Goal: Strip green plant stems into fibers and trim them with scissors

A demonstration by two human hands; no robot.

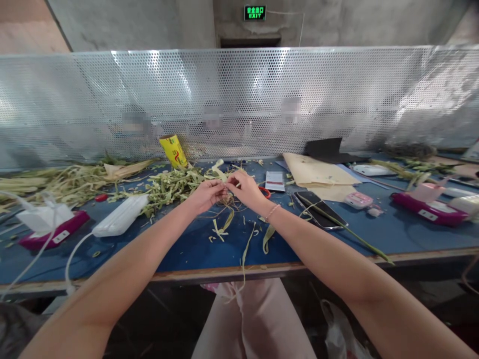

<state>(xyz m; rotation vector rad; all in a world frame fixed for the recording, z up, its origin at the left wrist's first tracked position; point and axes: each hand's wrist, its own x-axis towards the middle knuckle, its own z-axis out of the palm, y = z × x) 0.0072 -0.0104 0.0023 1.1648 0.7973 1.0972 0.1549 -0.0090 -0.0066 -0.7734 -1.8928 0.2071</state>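
Note:
My left hand (208, 196) and my right hand (247, 190) meet above the middle of the blue table. Thumbs and fingertips are pinched together on both, nearly touching each other. What sits between them is too small to make out. A pale green leaf strip (220, 172) shows just behind the fingertips; whether it is held I cannot tell. Thin brown fibres (226, 203) lie under the hands. Several loose leaf strips (220, 229) are scattered on the near side, and one long strip (245, 252) hangs over the table's front edge.
Beside my left hand is a heap of green leaf scraps (172, 187), with a yellow can (173, 151) behind. A white power bank (120, 215) and cables lie left. On the right are a phone (320, 210), brown paper (318, 170) and a long stalk (359, 239). A perforated metal screen (247, 85) stands behind.

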